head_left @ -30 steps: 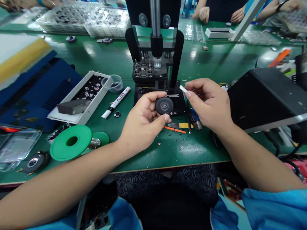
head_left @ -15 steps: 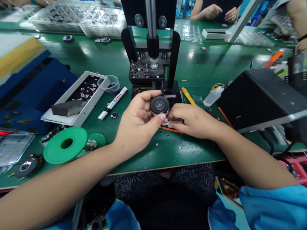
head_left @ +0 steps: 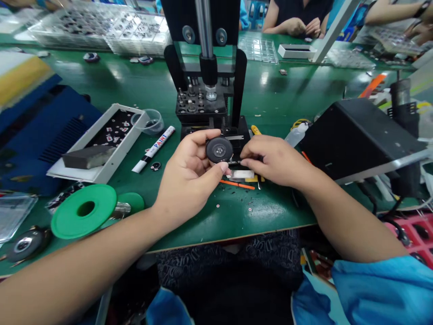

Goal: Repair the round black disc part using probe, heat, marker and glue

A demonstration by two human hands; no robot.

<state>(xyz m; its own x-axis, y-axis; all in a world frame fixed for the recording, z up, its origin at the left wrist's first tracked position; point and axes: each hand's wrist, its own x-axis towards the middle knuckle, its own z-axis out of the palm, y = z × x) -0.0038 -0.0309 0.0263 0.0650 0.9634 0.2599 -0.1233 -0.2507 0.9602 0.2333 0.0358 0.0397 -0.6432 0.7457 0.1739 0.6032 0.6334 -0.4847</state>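
Note:
My left hand (head_left: 189,169) pinches a round black disc-shaped part (head_left: 219,150) by its edges, thumb below and forefinger on top. A small ring pattern marks the middle of the disc's face. Just right of it, my right hand (head_left: 270,158) is closed, fingers curled with thumb against forefinger. Whatever lies between those fingers is hidden. Below the hands are a flat silver piece (head_left: 241,174) and a thin orange strip (head_left: 237,184) on the green table. Directly behind them stands a black hand press (head_left: 201,110) with a steel shaft.
To the left are a paint marker (head_left: 154,149), a white tray (head_left: 117,158), a clear cup (head_left: 152,122) and a green spool (head_left: 69,212). A black box-shaped device (head_left: 365,135) stands on the right. Clear trays (head_left: 138,36) and other people's hands (head_left: 304,27) are across the table.
My right hand has drawn away from the disc, up and to the right, uncovering the silver piece. My left hand keeps hold of the disc. The whole view has shifted slightly.

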